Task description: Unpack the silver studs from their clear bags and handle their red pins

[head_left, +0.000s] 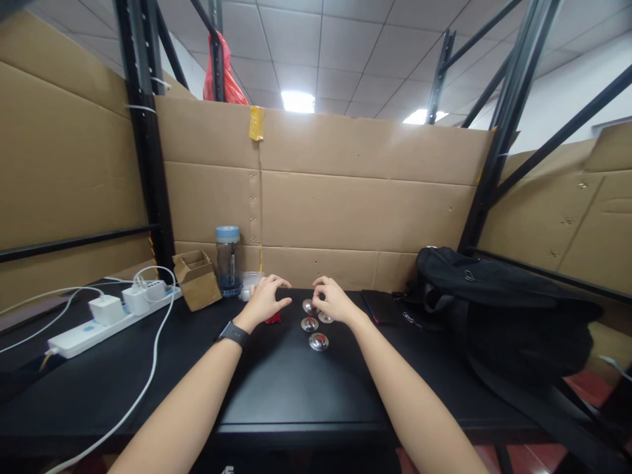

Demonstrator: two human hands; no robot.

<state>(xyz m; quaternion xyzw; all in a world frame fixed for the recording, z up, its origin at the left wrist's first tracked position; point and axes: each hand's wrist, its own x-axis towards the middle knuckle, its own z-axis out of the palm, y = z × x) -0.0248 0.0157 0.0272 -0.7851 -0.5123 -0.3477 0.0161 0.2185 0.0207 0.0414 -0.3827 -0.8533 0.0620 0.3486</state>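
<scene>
Several small silver domed discs with red centres, looking like finger cymbals, lie grouped on the black table. My left hand is to the left of them, its thumb and forefinger apart and nothing between them. Beneath that hand is a small red item, partly covered. My right hand is over the far side of the group, fingers curled toward the thumb. One disc is right at its fingertips and another disc is just under the palm. Whatever its pinch holds is hidden.
At left are a white power strip with plugs and a loose cable, an opened cardboard box and a blue-lidded bottle. A black bag takes up the right. Cardboard panels close off the back.
</scene>
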